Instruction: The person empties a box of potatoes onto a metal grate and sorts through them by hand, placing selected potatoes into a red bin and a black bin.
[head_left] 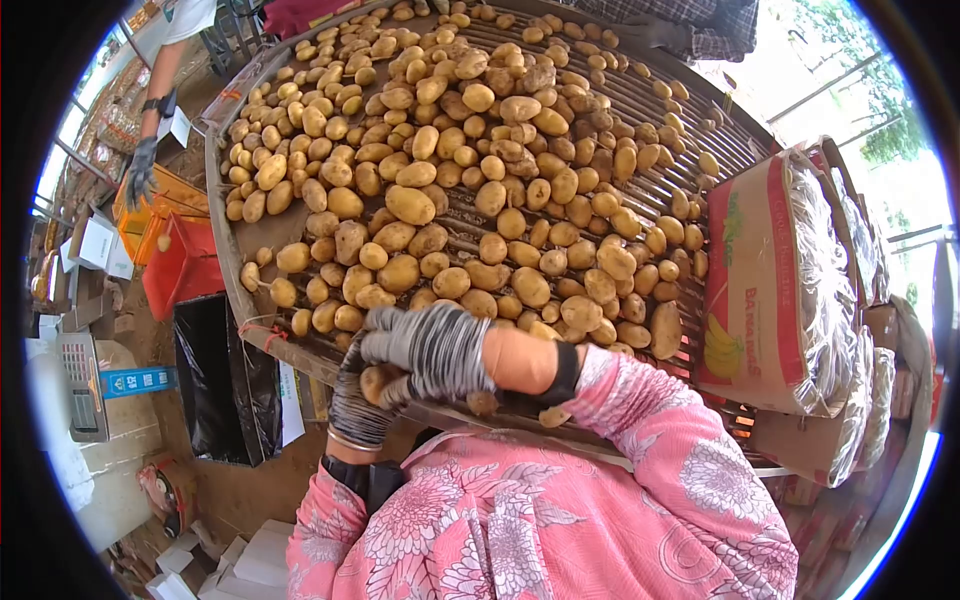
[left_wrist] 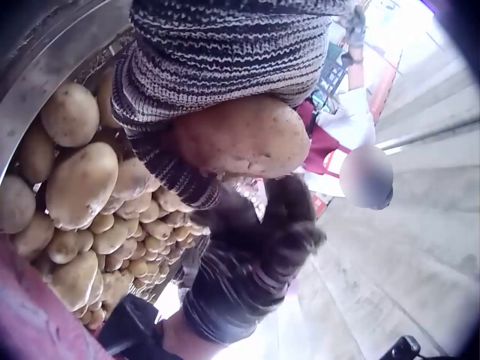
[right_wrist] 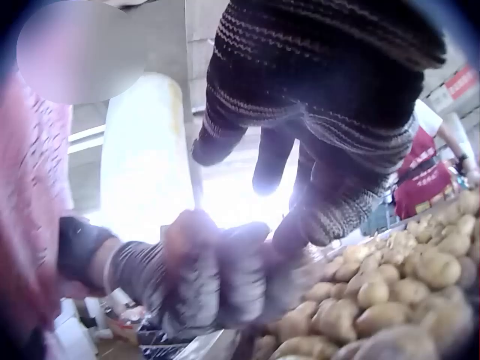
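My left hand (head_left: 358,408), in a grey and black striped knit glove, grips a potato (left_wrist: 247,139) at the near edge of a slatted sorting table (head_left: 325,368). In the left wrist view the potato's pale skin shows below the gloved fingers. My right hand (head_left: 428,350), gloved alike, reaches across just above the left one. Its fingers (right_wrist: 274,161) hang loosely spread in the right wrist view, with nothing between them. Many loose potatoes (head_left: 410,205) cover the slats beyond both hands.
At the right edge stands a banana carton (head_left: 755,280) with plastic wrap. Left of the table are a black-lined box (head_left: 225,380), a red crate (head_left: 185,265) and an orange crate (head_left: 165,205). Another person's gloved hand (head_left: 140,180) hangs over the orange crate; a further person's sleeve (head_left: 722,28) shows across the table.
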